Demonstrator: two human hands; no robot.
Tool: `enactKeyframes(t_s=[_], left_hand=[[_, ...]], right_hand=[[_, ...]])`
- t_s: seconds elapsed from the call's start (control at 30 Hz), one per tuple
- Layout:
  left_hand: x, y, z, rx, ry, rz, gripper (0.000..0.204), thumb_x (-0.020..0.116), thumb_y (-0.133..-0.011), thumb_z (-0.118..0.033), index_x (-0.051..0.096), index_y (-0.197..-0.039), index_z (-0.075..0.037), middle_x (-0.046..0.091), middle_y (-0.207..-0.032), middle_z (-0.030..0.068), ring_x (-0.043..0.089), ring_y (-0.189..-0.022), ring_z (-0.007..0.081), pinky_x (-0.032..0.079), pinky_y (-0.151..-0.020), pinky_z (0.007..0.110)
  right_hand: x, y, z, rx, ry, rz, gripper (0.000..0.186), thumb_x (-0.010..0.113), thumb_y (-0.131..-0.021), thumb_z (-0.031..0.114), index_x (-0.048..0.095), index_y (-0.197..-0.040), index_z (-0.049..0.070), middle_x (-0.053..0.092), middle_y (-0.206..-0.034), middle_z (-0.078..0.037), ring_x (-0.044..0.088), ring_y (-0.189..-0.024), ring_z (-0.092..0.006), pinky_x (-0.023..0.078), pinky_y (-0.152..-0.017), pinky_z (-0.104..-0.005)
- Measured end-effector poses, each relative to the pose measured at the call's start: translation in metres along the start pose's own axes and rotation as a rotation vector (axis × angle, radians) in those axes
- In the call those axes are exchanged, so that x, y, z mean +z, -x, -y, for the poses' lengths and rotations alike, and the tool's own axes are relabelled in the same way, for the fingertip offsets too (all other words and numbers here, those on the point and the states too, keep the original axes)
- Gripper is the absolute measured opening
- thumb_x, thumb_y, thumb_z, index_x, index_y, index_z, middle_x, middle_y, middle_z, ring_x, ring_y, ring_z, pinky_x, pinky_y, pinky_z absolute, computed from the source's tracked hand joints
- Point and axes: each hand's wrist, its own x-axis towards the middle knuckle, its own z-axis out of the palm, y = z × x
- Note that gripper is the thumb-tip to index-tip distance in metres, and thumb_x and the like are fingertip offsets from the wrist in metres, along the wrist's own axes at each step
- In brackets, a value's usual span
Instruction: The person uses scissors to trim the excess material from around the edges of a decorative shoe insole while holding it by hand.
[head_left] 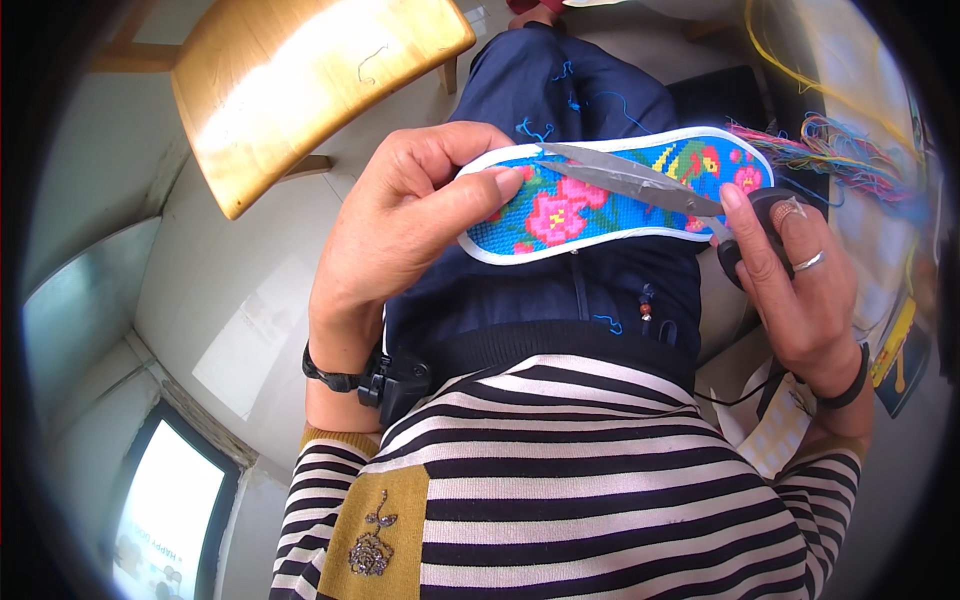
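An embroidered insole (610,195) with a blue ground, pink flowers and a white edge lies across my lap. My left hand (425,190) grips its left end, thumb on top and fingers beneath. In my right hand (795,270) is a pair of scissors (640,182) with black handles. The blades part slightly and reach left over the insole, their tips by its far white edge. Just beyond those tips, a tuft of blue thread (533,130) sticks up from the rim. Loose blue thread bits (573,103) lie on my dark trousers (500,85).
A wooden stool (310,80) stands at the far left, with a thread scrap on its seat. To the right of the insole lies a tangled bundle of colourful threads (850,155). Yellow strands (780,60) run along the far right. A bright screen-like panel (165,500) is at the lower left.
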Motion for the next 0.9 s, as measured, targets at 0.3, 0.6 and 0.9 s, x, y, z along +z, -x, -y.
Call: enactKeyframes(t_s=[0.3, 0.6, 0.9], left_hand=[[-0.002, 0.001, 0.001, -0.05, 0.126, 0.006, 0.019, 0.06, -0.085, -0.01, 0.065, -0.096, 0.005, 0.063, -0.085, 0.0039, 0.056, -0.072, 0.0077, 0.043, -0.067, 0.018], [0.002, 0.0, 0.005, 0.054, 0.185, -0.17, 0.025, 0.059, -0.09, -0.009, 0.06, -0.111, 0.004, 0.066, -0.088, 0.0065, 0.063, -0.073, 0.009, 0.05, -0.065, 0.019], [0.009, 0.0, 0.006, 0.175, 0.154, -0.214, 0.024, 0.062, -0.089, -0.012, 0.063, -0.108, 0.002, 0.066, -0.081, 0.0028, 0.059, -0.064, 0.0044, 0.041, -0.052, 0.015]], right_hand=[[0.013, -0.004, 0.0, -0.014, -0.073, -0.059, 0.054, 0.068, -0.061, -0.006, 0.062, -0.114, -0.006, 0.051, -0.084, -0.014, 0.054, -0.066, -0.0242, 0.046, -0.053, -0.0312], [0.026, -0.002, 0.009, 0.153, -0.18, -0.181, 0.061, 0.07, -0.057, -0.005, 0.06, -0.117, -0.005, 0.054, -0.09, -0.018, 0.057, -0.072, -0.0281, 0.049, -0.058, -0.0329], [0.03, -0.004, 0.011, 0.089, -0.088, -0.2, 0.056, 0.068, -0.059, -0.002, 0.062, -0.115, -0.005, 0.053, -0.089, -0.019, 0.055, -0.068, -0.0262, 0.047, -0.054, -0.0311]])
